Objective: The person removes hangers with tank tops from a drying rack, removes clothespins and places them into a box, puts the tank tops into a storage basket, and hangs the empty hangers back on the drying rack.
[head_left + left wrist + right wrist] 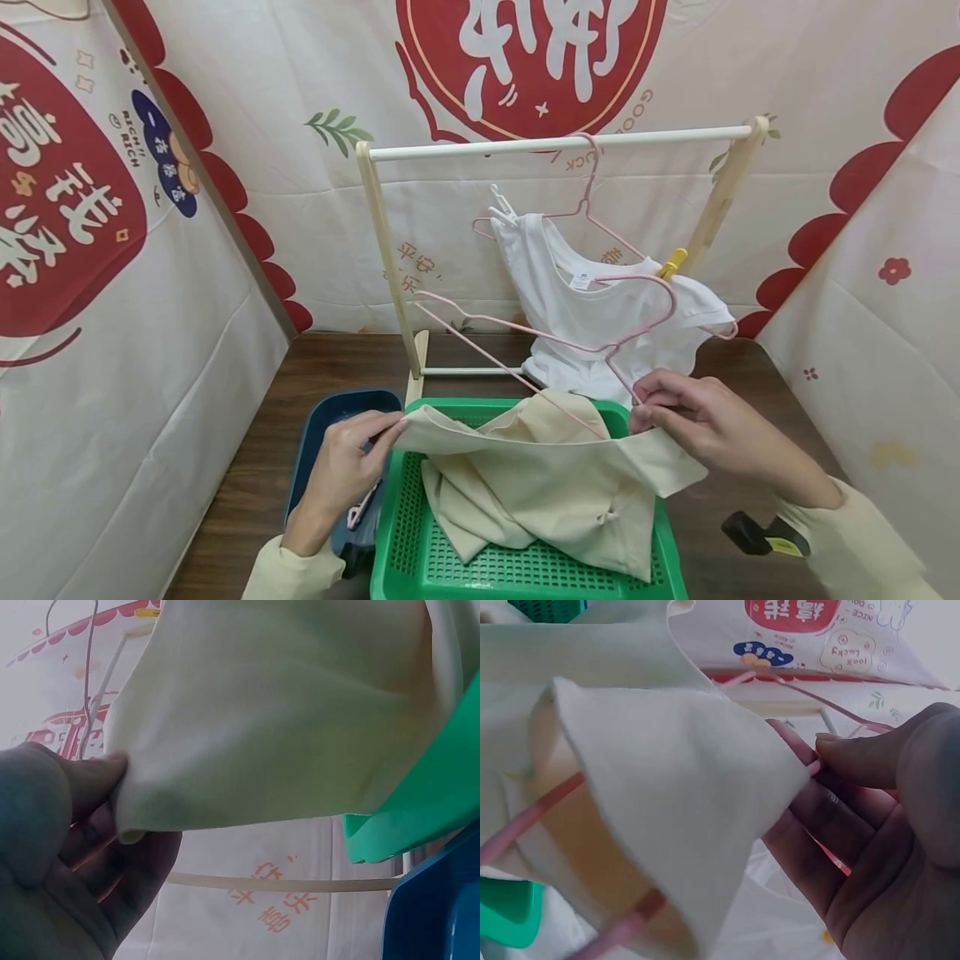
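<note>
A cream garment [555, 483] is spread between both hands over a green basket [381, 533], its lower folds inside the basket. My left hand [347, 458] pinches the left end of its upper edge between thumb and fingers; the left wrist view shows this corner [135, 817] up close. My right hand [708, 421] pinches a pink clothes hanger [540, 335] by one arm, at the garment's right end. The hanger's hook points up and away, and its lower bar runs down behind the upper edge. In the right wrist view, pink hanger parts [532, 814] pass into the garment's opening.
Behind the basket, a rack [465, 150] with a white rail bears another pink hanger [588, 179]. A white T-shirt [570, 321] hangs there with a white clip [504, 207] and a yellow clip [673, 263]. A blue bin [307, 442] with clips stands left of the basket.
</note>
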Demonstrator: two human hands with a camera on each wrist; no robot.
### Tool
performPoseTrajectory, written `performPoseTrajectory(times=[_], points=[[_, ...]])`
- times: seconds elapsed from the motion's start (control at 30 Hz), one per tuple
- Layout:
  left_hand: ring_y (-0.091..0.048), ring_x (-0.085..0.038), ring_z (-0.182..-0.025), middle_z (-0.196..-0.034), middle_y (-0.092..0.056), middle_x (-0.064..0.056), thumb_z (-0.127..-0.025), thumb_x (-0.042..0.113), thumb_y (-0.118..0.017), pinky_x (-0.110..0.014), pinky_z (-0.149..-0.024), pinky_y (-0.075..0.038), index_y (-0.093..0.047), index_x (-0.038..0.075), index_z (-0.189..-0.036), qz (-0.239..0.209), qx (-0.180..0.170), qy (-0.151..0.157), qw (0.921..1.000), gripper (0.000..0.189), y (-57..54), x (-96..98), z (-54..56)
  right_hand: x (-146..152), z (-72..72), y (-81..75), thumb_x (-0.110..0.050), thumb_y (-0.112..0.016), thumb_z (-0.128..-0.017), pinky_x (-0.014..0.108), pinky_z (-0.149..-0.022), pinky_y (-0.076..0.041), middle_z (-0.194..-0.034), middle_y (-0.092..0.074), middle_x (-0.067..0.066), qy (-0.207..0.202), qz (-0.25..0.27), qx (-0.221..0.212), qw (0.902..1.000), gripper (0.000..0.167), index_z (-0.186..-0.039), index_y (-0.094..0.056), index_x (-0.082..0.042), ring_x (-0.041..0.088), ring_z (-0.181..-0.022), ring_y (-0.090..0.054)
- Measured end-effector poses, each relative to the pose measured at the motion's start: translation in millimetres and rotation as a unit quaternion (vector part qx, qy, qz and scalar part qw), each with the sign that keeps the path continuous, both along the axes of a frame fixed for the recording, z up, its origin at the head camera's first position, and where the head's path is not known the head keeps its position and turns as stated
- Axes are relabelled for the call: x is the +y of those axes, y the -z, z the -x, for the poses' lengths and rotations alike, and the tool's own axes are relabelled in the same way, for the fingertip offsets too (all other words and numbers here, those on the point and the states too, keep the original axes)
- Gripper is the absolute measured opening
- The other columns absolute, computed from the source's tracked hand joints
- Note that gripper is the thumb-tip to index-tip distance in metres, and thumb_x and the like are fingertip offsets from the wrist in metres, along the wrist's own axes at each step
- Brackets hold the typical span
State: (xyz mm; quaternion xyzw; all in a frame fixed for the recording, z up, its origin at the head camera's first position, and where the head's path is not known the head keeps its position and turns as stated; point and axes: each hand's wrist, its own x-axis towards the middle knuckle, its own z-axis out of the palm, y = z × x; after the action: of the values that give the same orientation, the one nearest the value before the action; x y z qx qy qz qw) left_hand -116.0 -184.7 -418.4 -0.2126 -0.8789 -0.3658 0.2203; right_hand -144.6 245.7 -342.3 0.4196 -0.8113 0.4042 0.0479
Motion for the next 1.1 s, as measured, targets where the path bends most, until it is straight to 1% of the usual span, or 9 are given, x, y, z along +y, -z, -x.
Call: performPoseTrajectory(times=[0.17, 0.3, 0.4, 0.53, 0.67, 0.8, 0.87, 1.0, 1.1], points=[[-0.070, -0.009, -0.083, -0.096, -0.074, 0.000, -0.090, 0.008, -0.072, -0.026, -0.072, -0.058, -0.077, 0.008, -0.105, 0.001, 0.000, -0.007, 1.0000, 0.016, -0.5, -1.2, -0.6, -6.7, 1.3, -0.1, 0.019, -0.063, -0.085, 0.019, -0.070, -0.055, -0.086, -0.074, -0.008, -0.023, 0.012, -0.021, 0.9994, 0.038, -0.105, -0.059, -0.013, 0.008, -0.078, -0.072], [-0.070, -0.010, -0.083, -0.096, -0.074, -0.001, -0.089, 0.007, -0.072, -0.027, -0.071, -0.059, -0.077, 0.008, -0.105, 0.002, 0.002, -0.014, 0.9999, 0.016, -0.2, -1.9, -1.0, -11.4, 2.1, 0.4, 0.019, -0.062, -0.086, 0.020, -0.067, -0.055, -0.086, -0.075, -0.007, -0.032, 0.022, -0.033, 0.9987, 0.034, -0.105, -0.059, -0.010, 0.008, -0.079, -0.072], [-0.070, -0.010, -0.082, -0.096, -0.074, -0.001, -0.090, 0.006, -0.072, -0.027, -0.071, -0.059, -0.077, 0.008, -0.105, 0.002, 0.003, -0.018, 0.9998, 0.016, 0.1, -2.1, -0.9, -15.8, 2.5, 1.5, 0.020, -0.061, -0.086, 0.019, -0.067, -0.054, -0.086, -0.075, -0.001, -0.047, 0.041, -0.041, 0.9972, 0.032, -0.106, -0.058, -0.005, 0.010, -0.079, -0.072], [-0.070, -0.010, -0.083, -0.096, -0.074, -0.001, -0.090, 0.007, -0.072, -0.027, -0.070, -0.059, -0.077, 0.008, -0.105, 0.002, 0.001, -0.018, 0.9998, 0.015, 0.7, -2.2, -0.7, -21.6, 3.0, 2.5, 0.022, -0.057, -0.087, 0.020, -0.073, -0.056, -0.086, -0.074, 0.008, -0.063, 0.063, -0.050, 0.9948, 0.030, -0.108, -0.057, 0.000, 0.014, -0.079, -0.073], [-0.069, -0.008, -0.083, -0.095, -0.074, 0.001, -0.090, 0.008, -0.072, -0.027, -0.069, -0.058, -0.077, 0.009, -0.104, 0.004, -0.003, -0.013, 0.9999, 0.015, 1.6, -2.3, -0.6, -25.7, 2.7, 1.6, 0.019, -0.055, -0.090, 0.020, -0.076, -0.056, -0.088, -0.075, 0.008, -0.041, 0.064, -0.062, 0.9951, 0.026, -0.109, -0.056, 0.001, 0.014, -0.080, -0.074], [-0.069, -0.007, -0.083, -0.095, -0.075, 0.002, -0.090, 0.009, -0.073, -0.025, -0.068, -0.058, -0.077, 0.010, -0.103, 0.002, -0.002, -0.004, 1.0000, 0.014, 2.5, -1.5, 0.5, -29.8, 2.8, -0.2, 0.015, -0.055, -0.093, 0.023, -0.074, -0.057, -0.092, -0.075, 0.010, -0.017, 0.069, -0.090, 0.9934, 0.020, -0.108, -0.055, 0.001, 0.014, -0.082, -0.074], [-0.068, -0.007, -0.082, -0.095, -0.075, 0.002, -0.090, 0.009, -0.073, -0.025, -0.067, -0.057, -0.078, 0.010, -0.102, 0.000, 0.000, 0.003, 1.0000, 0.013, 3.0, -0.6, 1.0, -31.9, 3.3, -0.9, 0.013, -0.054, -0.094, 0.026, -0.071, -0.058, -0.093, -0.075, 0.012, -0.010, 0.080, -0.105, 0.9912, 0.018, -0.108, -0.055, 0.002, 0.014, -0.083, -0.074], [-0.068, -0.006, -0.081, -0.094, -0.074, 0.002, -0.089, 0.010, -0.073, -0.023, -0.065, -0.056, -0.078, 0.010, -0.101, -0.003, 0.003, 0.011, 0.9999, 0.012, 4.3, 1.2, 1.5, -35.6, 4.7, -1.8, 0.013, -0.052, -0.095, 0.030, -0.068, -0.059, -0.093, -0.075, 0.014, -0.001, 0.101, -0.112, 0.9886, 0.017, -0.108, -0.055, 0.003, 0.015, -0.083, -0.074], [-0.067, -0.005, -0.078, -0.092, -0.074, 0.003, -0.089, 0.010, -0.074, -0.021, -0.062, -0.053, -0.078, 0.011, -0.099, -0.003, 0.005, 0.016, 0.9999, 0.011, 5.3, 2.3, 1.7, -37.4, 6.0, -2.9, 0.014, -0.052, -0.095, 0.032, -0.069, -0.059, -0.094, -0.075, 0.015, -0.003, 0.117, -0.111, 0.9869, 0.016, -0.108, -0.054, 0.004, 0.016, -0.083, -0.074]])
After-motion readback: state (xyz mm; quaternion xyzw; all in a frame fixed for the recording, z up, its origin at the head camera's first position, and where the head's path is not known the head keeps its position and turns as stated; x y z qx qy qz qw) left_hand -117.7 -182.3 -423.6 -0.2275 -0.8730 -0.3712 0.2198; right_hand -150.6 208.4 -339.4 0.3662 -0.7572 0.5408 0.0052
